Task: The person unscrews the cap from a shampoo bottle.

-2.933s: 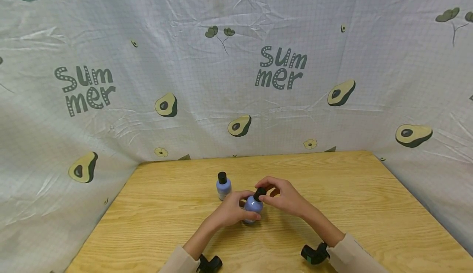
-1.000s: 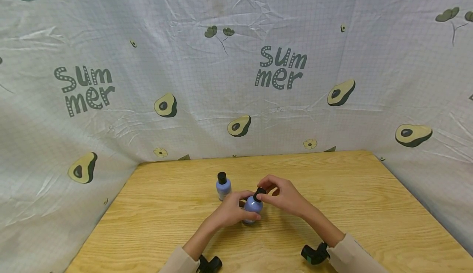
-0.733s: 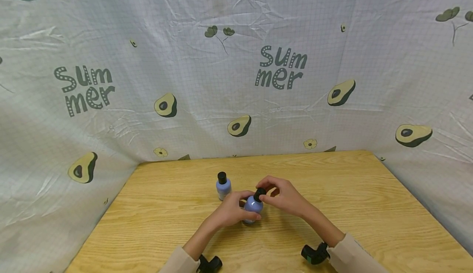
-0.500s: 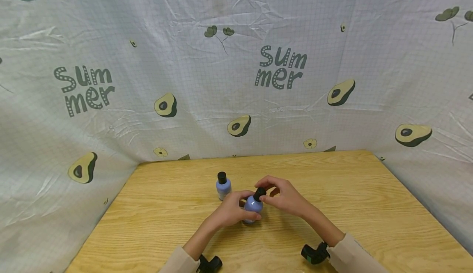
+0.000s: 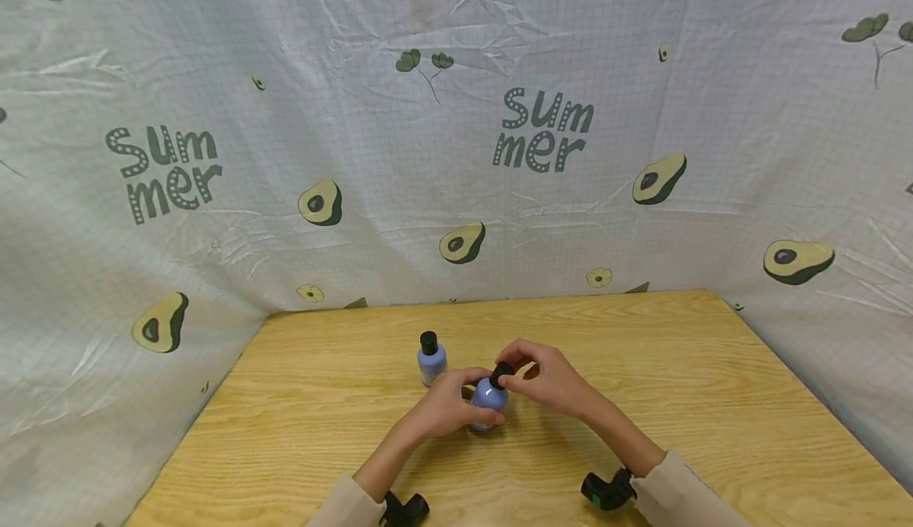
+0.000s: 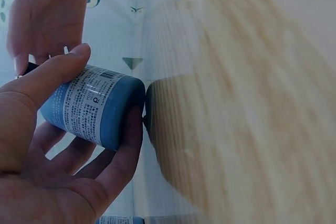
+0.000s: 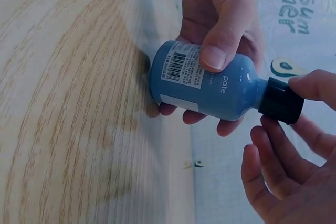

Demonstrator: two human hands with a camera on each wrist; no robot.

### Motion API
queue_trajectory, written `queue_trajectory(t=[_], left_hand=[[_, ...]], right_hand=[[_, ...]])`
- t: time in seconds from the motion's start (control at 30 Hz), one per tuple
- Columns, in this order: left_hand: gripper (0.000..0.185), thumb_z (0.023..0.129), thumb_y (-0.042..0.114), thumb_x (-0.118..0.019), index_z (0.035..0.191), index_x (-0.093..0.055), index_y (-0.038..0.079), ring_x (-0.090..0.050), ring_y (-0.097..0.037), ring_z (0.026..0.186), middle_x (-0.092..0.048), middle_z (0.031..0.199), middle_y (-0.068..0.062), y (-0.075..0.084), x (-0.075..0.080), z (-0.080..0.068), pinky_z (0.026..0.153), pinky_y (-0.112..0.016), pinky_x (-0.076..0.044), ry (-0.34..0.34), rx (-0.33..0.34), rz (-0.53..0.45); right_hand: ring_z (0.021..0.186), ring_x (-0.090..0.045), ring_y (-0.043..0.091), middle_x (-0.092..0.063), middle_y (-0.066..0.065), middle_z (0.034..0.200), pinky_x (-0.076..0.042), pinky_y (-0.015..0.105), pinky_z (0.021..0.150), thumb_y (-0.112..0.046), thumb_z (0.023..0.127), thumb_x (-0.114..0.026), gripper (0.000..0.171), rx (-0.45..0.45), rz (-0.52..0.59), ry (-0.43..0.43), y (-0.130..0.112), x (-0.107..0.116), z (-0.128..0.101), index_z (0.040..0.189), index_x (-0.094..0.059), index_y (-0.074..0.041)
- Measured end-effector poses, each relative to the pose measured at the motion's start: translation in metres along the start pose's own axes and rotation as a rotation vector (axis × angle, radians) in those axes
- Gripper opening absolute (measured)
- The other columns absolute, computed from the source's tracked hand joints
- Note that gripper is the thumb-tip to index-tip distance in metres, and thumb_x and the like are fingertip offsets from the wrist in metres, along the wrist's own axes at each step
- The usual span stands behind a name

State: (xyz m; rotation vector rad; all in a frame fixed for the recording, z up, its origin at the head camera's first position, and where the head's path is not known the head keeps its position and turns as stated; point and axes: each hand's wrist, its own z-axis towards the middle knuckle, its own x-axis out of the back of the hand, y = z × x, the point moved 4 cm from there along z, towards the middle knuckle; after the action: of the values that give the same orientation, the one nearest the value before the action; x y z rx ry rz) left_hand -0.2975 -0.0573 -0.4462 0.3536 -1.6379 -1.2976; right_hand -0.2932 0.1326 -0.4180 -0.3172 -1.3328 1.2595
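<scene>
A lilac-blue bottle (image 5: 489, 397) with a black cap (image 7: 282, 101) is tilted to the right, its base close over the wooden table. My left hand (image 5: 451, 406) grips its body, thumb across the labelled side and fingers around the opposite side. At the cap, my right hand (image 5: 540, 377) pinches with thumb and fingertips. The right wrist view shows a barcode label (image 7: 184, 65) and the cap seated on the neck. A second bottle (image 5: 432, 364) of the same kind, black cap on, stands upright behind my left hand.
The wooden table (image 5: 321, 400) reaches back to a white cloth (image 5: 399, 154) printed with avocados and lettering, which also hangs along both sides. Black wrist cameras (image 5: 606, 490) sit at both cuffs.
My right thumb and fingers shift slightly back and forth about the cap. The left hand, the held bottle and the standing bottle stay in place.
</scene>
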Motion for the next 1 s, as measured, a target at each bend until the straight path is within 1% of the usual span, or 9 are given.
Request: queue_trajectory(t=[0.1, 0.23, 0.4, 0.53, 0.63, 0.73, 0.87, 1.0], left_hand=[[0.051, 0.087, 0.024, -0.085, 0.134, -0.068, 0.014, -0.071, -0.021, 0.105, -0.071, 0.127, -0.007, -0.0002, -0.0002, -0.0001, 0.082, -0.030, -0.058, 0.006, -0.006, 0.019], [0.051, 0.086, 0.024, -0.085, 0.134, -0.068, 0.015, -0.071, -0.021, 0.105, -0.071, 0.128, -0.007, -0.0003, -0.0002, 0.0000, 0.083, -0.031, -0.058, 0.009, -0.006, 0.023], [0.051, 0.086, 0.021, -0.085, 0.133, -0.068, 0.014, -0.072, -0.021, 0.103, -0.071, 0.126, -0.008, 0.0008, 0.0001, -0.0009, 0.080, -0.030, -0.058, 0.003, 0.003, 0.003], [0.051, 0.087, 0.021, -0.085, 0.134, -0.068, 0.014, -0.072, -0.021, 0.103, -0.071, 0.125, -0.008, 0.0008, -0.0001, -0.0007, 0.080, -0.029, -0.058, 0.000, 0.007, 0.003], [0.051, 0.088, 0.022, -0.084, 0.135, -0.067, 0.014, -0.072, -0.021, 0.103, -0.071, 0.125, -0.008, 0.0000, -0.0004, -0.0001, 0.080, -0.029, -0.058, -0.001, 0.011, 0.004], [0.052, 0.088, 0.022, -0.084, 0.136, -0.067, 0.014, -0.071, -0.021, 0.103, -0.071, 0.125, -0.008, -0.0003, -0.0004, -0.0001, 0.080, -0.029, -0.058, -0.003, 0.013, 0.002], [0.051, 0.088, 0.022, -0.084, 0.135, -0.067, 0.013, -0.072, -0.021, 0.103, -0.071, 0.125, -0.009, 0.0001, -0.0002, -0.0004, 0.080, -0.029, -0.058, -0.003, 0.006, 0.006], [0.050, 0.087, 0.023, -0.084, 0.133, -0.068, 0.014, -0.071, -0.020, 0.103, -0.071, 0.125, -0.008, 0.0001, 0.0000, 0.0000, 0.081, -0.029, -0.058, 0.002, 0.002, 0.010]], right_hand=[[0.101, -0.065, 0.013, -0.071, 0.008, 0.112, -0.054, 0.028, 0.081, -0.018, 0.097, -0.071, 0.028, 0.025, -0.006, -0.014, -0.0015, -0.0002, -0.0004, 0.121, -0.068, -0.003], [0.104, -0.065, 0.016, -0.071, 0.009, 0.117, -0.054, 0.028, 0.083, -0.014, 0.097, -0.070, 0.029, 0.050, -0.015, -0.026, -0.0043, 0.0002, -0.0006, 0.124, -0.068, -0.004], [0.104, -0.065, 0.017, -0.071, 0.008, 0.115, -0.055, 0.028, 0.083, -0.023, 0.097, -0.073, 0.032, 0.022, -0.017, -0.005, -0.0026, 0.0016, -0.0002, 0.126, -0.067, -0.011], [0.096, -0.064, 0.013, -0.070, 0.005, 0.107, -0.055, 0.029, 0.079, -0.027, 0.096, -0.075, 0.026, -0.015, -0.018, 0.018, 0.0020, 0.0018, 0.0002, 0.118, -0.068, -0.014], [0.091, -0.063, 0.011, -0.069, 0.005, 0.102, -0.055, 0.029, 0.077, -0.026, 0.097, -0.075, 0.022, -0.018, -0.009, 0.022, 0.0043, 0.0017, 0.0001, 0.113, -0.068, -0.013], [0.091, -0.063, 0.011, -0.069, 0.006, 0.102, -0.056, 0.030, 0.077, -0.025, 0.097, -0.074, 0.020, -0.009, 0.003, 0.016, 0.0050, 0.0018, -0.0002, 0.112, -0.069, -0.012], [0.095, -0.063, 0.011, -0.070, 0.007, 0.106, -0.056, 0.028, 0.079, -0.023, 0.098, -0.073, 0.025, 0.004, 0.011, -0.004, 0.0043, 0.0022, -0.0004, 0.117, -0.069, -0.008], [0.099, -0.064, 0.013, -0.071, 0.008, 0.110, -0.055, 0.027, 0.082, -0.018, 0.098, -0.072, 0.029, 0.031, 0.013, -0.018, 0.0020, 0.0025, 0.0001, 0.122, -0.068, -0.003]])
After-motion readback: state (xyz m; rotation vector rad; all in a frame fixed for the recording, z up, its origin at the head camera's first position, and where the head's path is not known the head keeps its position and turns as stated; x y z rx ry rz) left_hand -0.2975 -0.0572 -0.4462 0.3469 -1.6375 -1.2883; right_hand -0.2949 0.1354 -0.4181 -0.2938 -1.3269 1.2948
